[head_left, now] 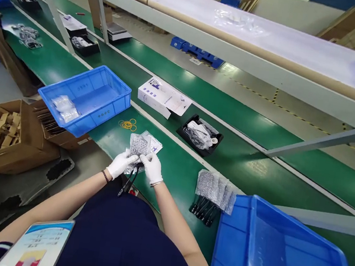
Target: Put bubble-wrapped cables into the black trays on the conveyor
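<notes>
Both my hands wear white gloves and meet at the near edge of the green table. My left hand (121, 163) and my right hand (153, 168) are closed on a bubble-wrap pouch (138, 146) from which a black cable (127, 182) hangs down toward my lap. Under the pouch lies a small clear bag with printed paper (155, 144). A few yellow rubber bands (128, 124) lie just beyond it.
A blue bin (88, 95) holding small bags sits at left, another blue bin (279, 251) at near right. Bubble-wrapped black parts (213, 194) lie beside it. A white box (164, 97) and black tray (200, 135) rest on the belt. Cardboard boxes (0, 136) stand left. Another person works at far left.
</notes>
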A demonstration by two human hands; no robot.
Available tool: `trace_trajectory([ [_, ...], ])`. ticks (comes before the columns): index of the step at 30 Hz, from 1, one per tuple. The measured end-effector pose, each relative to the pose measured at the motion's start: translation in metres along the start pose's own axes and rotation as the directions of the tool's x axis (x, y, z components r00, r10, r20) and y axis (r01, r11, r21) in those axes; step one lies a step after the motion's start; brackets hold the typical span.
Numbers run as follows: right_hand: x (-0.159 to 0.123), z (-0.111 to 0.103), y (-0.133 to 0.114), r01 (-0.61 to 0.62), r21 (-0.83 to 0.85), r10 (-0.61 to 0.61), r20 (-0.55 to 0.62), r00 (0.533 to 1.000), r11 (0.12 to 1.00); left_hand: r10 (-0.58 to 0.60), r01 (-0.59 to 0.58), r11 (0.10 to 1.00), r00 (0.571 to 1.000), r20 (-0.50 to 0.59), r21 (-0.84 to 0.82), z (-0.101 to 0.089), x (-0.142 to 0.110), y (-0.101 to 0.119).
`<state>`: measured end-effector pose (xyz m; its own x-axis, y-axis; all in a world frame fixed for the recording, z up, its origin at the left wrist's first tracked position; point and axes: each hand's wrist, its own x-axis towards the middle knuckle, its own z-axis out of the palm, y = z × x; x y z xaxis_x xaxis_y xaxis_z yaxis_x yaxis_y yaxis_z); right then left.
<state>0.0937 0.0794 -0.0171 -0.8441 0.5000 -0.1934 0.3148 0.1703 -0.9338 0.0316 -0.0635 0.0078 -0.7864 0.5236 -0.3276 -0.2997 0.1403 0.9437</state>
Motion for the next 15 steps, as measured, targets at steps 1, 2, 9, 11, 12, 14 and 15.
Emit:
trace_trajectory([
  [1, -0.001, -0.002, 0.000, -0.004, 0.001, 0.004, -0.003, 1.000, 1.000, 0.012, -0.012, 0.999, 1.000, 0.002, 0.036, 0.001, -0.002, 0.002],
  [2, -0.002, -0.004, 0.000, -0.011, 0.004, 0.011, -0.006, 1.000, 1.000, 0.020, -0.020, 0.998, 1.000, 0.005, 0.062, 0.002, -0.004, 0.003],
  [9, -0.005, -0.007, 0.000, -0.028, 0.058, 0.028, -0.008, 1.000, 0.998, -0.113, 0.121, 0.958, 0.993, 0.045, -0.262, 0.002, -0.004, -0.003],
  [11, -0.008, -0.003, -0.003, 0.002, 0.112, -0.003, 0.013, 1.000, 0.994, -0.187, 0.205, 0.877, 0.979, 0.082, -0.434, 0.001, -0.003, -0.007],
  [12, -0.011, -0.001, -0.005, 0.028, 0.151, -0.033, 0.033, 0.999, 0.988, -0.208, 0.231, 0.839, 0.973, 0.101, -0.492, 0.002, -0.002, -0.009],
  [14, -0.014, 0.002, -0.007, 0.095, 0.204, -0.114, 0.082, 0.990, 0.974, -0.210, 0.238, 0.799, 0.971, 0.114, -0.553, 0.004, -0.001, -0.014],
  [15, -0.014, 0.003, -0.006, 0.123, 0.224, -0.150, 0.110, 0.983, 0.967, -0.208, 0.238, 0.767, 0.971, 0.120, -0.596, 0.005, 0.001, -0.018],
])
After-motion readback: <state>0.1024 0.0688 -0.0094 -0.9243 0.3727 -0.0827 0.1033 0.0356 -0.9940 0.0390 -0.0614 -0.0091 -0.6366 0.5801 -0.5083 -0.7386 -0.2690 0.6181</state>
